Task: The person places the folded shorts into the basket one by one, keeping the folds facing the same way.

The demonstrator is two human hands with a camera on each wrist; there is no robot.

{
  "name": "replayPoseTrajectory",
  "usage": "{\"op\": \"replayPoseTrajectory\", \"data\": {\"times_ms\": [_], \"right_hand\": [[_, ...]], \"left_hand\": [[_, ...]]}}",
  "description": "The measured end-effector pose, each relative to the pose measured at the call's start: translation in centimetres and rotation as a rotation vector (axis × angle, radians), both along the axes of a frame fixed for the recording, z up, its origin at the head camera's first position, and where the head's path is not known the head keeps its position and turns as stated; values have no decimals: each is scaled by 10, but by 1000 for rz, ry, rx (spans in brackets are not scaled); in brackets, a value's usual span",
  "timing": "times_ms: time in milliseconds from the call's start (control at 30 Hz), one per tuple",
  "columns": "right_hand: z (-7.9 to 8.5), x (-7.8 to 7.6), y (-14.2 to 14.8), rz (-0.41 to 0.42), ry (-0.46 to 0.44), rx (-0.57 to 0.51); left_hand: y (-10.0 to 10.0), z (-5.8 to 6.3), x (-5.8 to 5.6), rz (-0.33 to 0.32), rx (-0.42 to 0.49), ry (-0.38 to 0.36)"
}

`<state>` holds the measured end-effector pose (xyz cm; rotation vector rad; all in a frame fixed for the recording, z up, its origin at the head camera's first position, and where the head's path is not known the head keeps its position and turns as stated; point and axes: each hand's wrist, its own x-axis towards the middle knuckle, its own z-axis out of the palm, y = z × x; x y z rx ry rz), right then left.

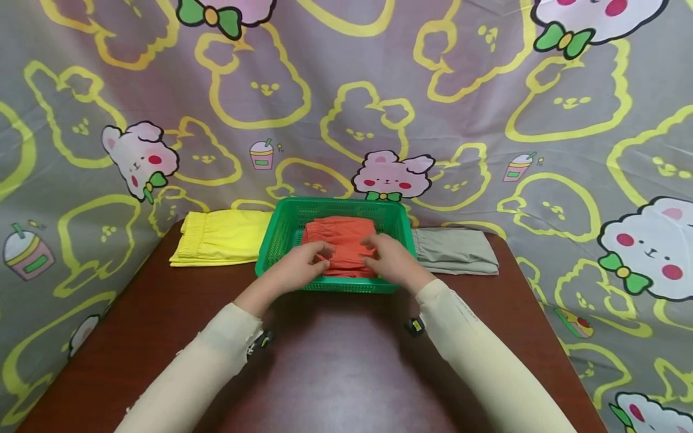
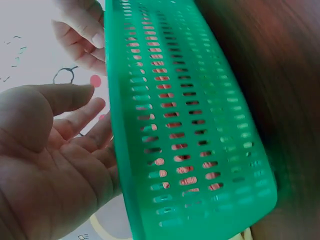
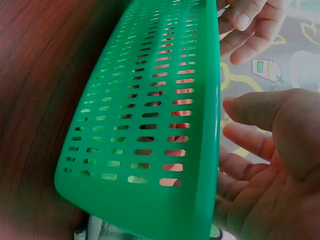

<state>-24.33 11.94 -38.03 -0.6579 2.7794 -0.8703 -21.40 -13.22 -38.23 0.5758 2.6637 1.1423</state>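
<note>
Orange folded cloth lies inside the green basket on the table — left hand at its left side, right hand at its right. Both hands have fingers loosely extended, thumbs apart from them (whether any touch the cloth, I cannot tell). Folded yellow cloth sits left of the basket; folded grey cloth, right.
</note>
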Motion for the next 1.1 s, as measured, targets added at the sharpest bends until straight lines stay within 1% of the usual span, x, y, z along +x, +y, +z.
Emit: {"op": "replayPoseTrajectory", "data": {"times_ms": [67,133,267,367,500,667,800,867,1000,1100], "right_hand": [[2,5,2,17,36,4],[3,10,5,15,55,-9],[5,19,11,-9,41,-91],[5,23,16,-23,27,-156],[5,28,26,-35,59,-190],[9,32,40,-54,115,-227],[10,34,49,-65,142,-225],[10,36,53,-84,151,-214],[11,40,60,-144,170,-199],[12,39,66,-190,179,-196]], "left_hand": [[0,0,6,-8,30,3],[1,0,11,-17,61,15],[4,-5,19,-39,111,66],[6,-8,25,-44,125,104],[8,-8,32,-29,124,155],[10,-5,37,0,133,210],[13,-7,41,4,162,265],[15,-8,44,2,174,285],[19,-9,50,-5,196,320],[22,-8,56,-16,210,325]]}}
